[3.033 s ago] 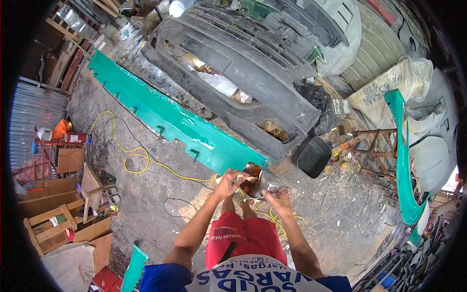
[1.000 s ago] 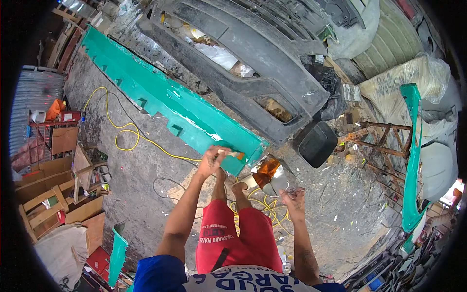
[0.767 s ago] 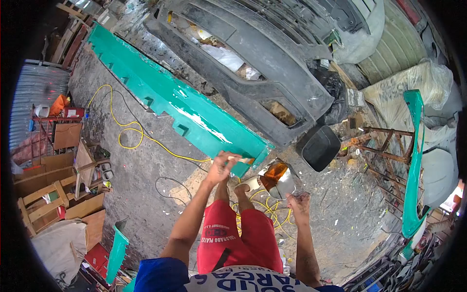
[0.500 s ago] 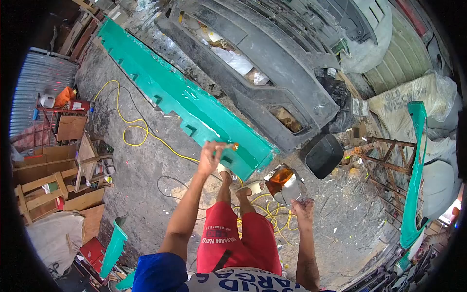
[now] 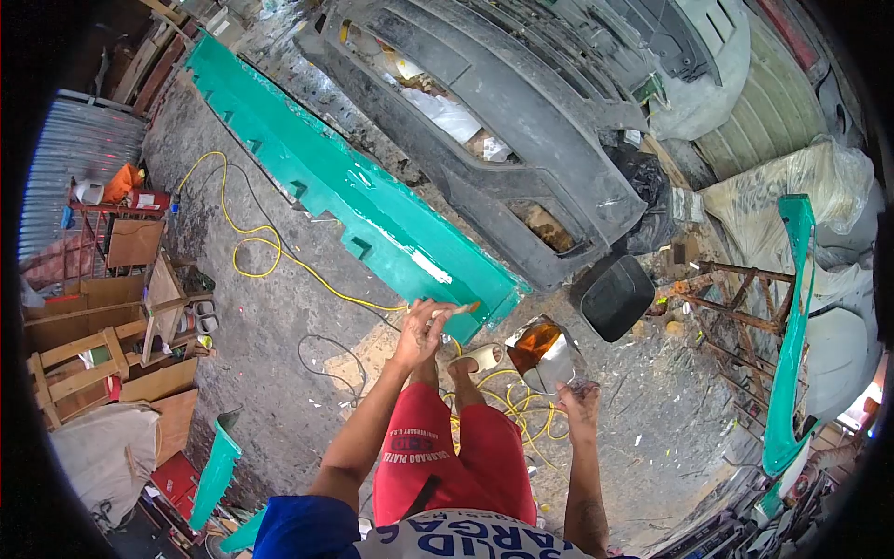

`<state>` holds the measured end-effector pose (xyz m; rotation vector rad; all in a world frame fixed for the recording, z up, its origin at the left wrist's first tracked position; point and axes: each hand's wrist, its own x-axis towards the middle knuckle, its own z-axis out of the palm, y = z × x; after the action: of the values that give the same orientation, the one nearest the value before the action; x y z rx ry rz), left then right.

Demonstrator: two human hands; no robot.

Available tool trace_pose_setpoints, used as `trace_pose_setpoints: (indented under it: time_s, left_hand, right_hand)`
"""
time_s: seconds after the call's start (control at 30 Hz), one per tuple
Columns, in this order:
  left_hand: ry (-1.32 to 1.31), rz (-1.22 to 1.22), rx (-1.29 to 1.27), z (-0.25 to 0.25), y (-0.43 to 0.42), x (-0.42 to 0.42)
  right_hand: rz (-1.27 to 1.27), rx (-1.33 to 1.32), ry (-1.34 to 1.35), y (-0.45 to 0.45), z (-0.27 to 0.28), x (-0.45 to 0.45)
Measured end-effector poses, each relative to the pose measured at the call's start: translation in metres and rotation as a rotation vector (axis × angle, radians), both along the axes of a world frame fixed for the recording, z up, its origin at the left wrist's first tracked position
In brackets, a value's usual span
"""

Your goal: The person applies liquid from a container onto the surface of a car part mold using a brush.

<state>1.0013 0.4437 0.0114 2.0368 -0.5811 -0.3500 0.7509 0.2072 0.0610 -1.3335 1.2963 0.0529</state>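
The brush (image 5: 466, 308) has shifted over the past half second toward the near end of the green panel (image 5: 358, 207), probably moving the work there. Left hand (image 5: 421, 334) is closed round its handle; right hand (image 5: 578, 401) grips the container (image 5: 551, 372) of amber liquid (image 5: 535, 345), just beside that end.

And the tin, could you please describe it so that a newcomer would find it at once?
Follow the long green panel down to its lower right end. Just past that end, the right hand holds the tin. Unlike the dark tub to its upper right, it is shiny, with something amber inside.
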Motion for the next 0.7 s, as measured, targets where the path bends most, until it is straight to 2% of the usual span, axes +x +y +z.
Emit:
trace_pose_setpoints:
  time_s: [0.07, 0.2, 0.3, 0.4, 0.47, 0.53, 0.57, 0.6, 0.7]
  left_hand:
    - [0.165, -0.067, -0.004, -0.008, 0.001, -0.002]
    - [0.198, -0.091, 0.065, -0.024, -0.003, -0.007]
    - [-0.05, -0.019, -0.008, -0.024, 0.001, 0.025]
    - [-0.201, 0.049, 0.086, -0.016, 0.023, 0.083]
    - [-0.209, 0.089, 0.15, -0.018, 0.037, 0.11]
    - [-0.403, 0.278, 0.27, -0.01, 0.035, 0.12]
    - [-0.565, 0.213, 0.287, -0.02, 0.034, 0.112]
    - [-0.559, 0.205, 0.276, -0.017, 0.027, 0.095]
    - [-0.359, 0.04, 0.245, -0.012, -0.003, 0.029]
  right_hand:
    - [0.011, -0.009, 0.005, -0.005, -0.011, -0.009]
    - [0.051, -0.019, -0.002, -0.006, -0.023, -0.017]
    - [0.031, -0.03, -0.003, -0.008, -0.031, -0.021]
    - [0.034, -0.036, 0.015, -0.01, -0.03, -0.022]
    - [0.025, -0.036, 0.019, -0.011, -0.027, -0.02]
    - [0.061, -0.018, 0.026, -0.014, -0.027, -0.022]
    - [0.055, -0.025, 0.029, -0.014, -0.027, -0.023]
    - [0.051, -0.015, 0.003, -0.013, -0.023, -0.021]
    - [0.056, 0.008, 0.006, -0.017, -0.013, -0.015]
